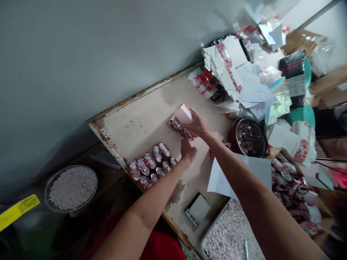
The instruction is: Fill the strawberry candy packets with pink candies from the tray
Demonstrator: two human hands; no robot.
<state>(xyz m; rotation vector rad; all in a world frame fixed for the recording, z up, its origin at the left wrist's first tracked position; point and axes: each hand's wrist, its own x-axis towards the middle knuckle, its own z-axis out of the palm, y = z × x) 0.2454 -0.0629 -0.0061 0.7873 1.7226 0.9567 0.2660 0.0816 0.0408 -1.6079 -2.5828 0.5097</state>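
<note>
My right hand (197,123) is wrapped around a pale pink box (183,113) tilted over the table. Along the box's near side lie red-and-white patterned packets (176,124) with shiny silver tops, by my right fingertips. My left hand (188,150) is closed just below these packets. Its fingers curl inward, and what they hold, if anything, is hidden. Left of my left forearm, several similar packets (150,160) stand in rows at the table's front edge.
A small digital scale (199,207) lies near a metal tray (204,241) of pale pink pieces. A round bowl (46,195) of similar pieces is at left. At right are a dark pot (265,142), white paper (218,177), a box full of packets (288,180) and stacked cartons (223,61).
</note>
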